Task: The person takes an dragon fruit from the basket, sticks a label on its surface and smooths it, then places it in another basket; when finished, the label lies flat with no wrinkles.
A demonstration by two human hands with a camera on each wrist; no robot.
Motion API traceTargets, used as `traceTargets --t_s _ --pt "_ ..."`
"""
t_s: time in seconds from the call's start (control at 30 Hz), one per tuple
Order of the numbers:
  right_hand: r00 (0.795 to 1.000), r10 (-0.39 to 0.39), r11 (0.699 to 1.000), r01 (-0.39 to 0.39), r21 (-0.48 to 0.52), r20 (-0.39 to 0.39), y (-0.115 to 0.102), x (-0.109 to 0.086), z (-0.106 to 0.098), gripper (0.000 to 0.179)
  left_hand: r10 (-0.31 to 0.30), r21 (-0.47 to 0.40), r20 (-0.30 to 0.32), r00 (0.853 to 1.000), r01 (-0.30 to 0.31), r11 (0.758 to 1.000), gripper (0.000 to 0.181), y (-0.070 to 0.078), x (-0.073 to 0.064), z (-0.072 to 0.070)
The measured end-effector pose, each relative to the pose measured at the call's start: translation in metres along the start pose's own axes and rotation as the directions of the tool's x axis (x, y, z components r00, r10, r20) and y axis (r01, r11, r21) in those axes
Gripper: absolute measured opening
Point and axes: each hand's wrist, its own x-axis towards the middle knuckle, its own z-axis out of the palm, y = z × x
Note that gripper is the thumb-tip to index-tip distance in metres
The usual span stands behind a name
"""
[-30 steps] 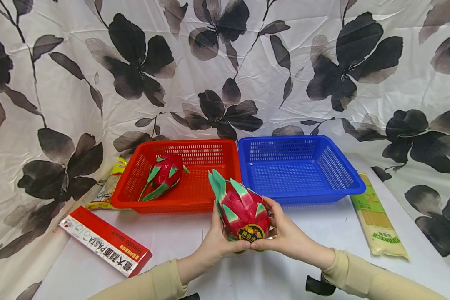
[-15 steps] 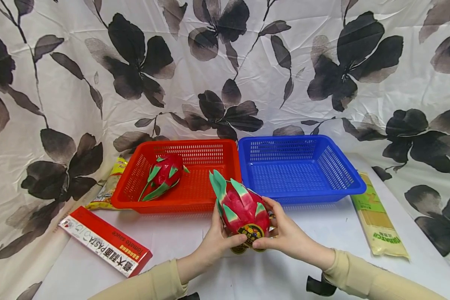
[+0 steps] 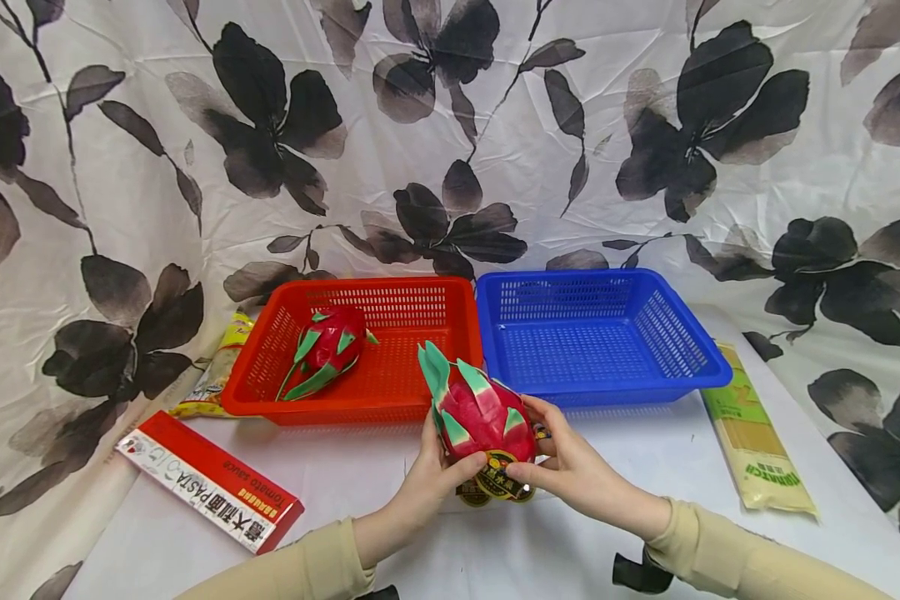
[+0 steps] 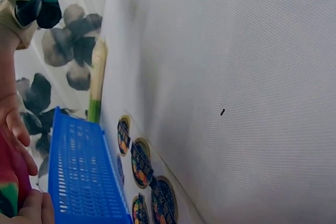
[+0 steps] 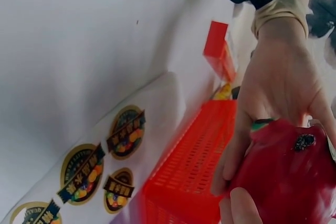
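Tabletop [image 3: 345, 467]: thumbs [image 3: 462, 471] now apart on fruit [image 3: 487, 421]

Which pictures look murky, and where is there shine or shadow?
Head view: brightest and fairly crisp, small glints on the dragon fruit in the red basket; left wrist view: dimmer and greyer, floral cloth blurred; right wrist view: also dim, the held dragon fruit dark red, a soft shadow streaking the tabletop beside the red box.

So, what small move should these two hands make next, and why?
Probably press the dark label gently flat against the dragon fruit: the left hand and right hand already hold the fruit, with both thumbs at the label's edges.
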Motion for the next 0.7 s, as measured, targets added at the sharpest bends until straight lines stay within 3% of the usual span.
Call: traceTargets --t_s 0.23,0.5,0.7 --pt "1.000 0.014 1.000 -0.014 0.003 0.008 -0.0026 -0.0003 0.0006 0.076 0.007 0.005 0.010 1.000 -0.007 1.000 0.092 0.0008 -0.0005 -0.0015" --pt "1.000 0.024 0.999 -0.025 0.046 0.020 -0.0003 -0.0011 -0.0001 0.069 0.049 -0.067 0.085 0.995 -0.044 0.997 0.115 -0.0019 0.0000 -0.0024" --pt "0.999 0.034 0.997 -0.035 0.067 0.016 0.0000 -0.0008 0.0005 0.068 0.073 -0.066 0.080 0.994 -0.067 0.996 0.122 -0.0027 -0.0013 0.0001"
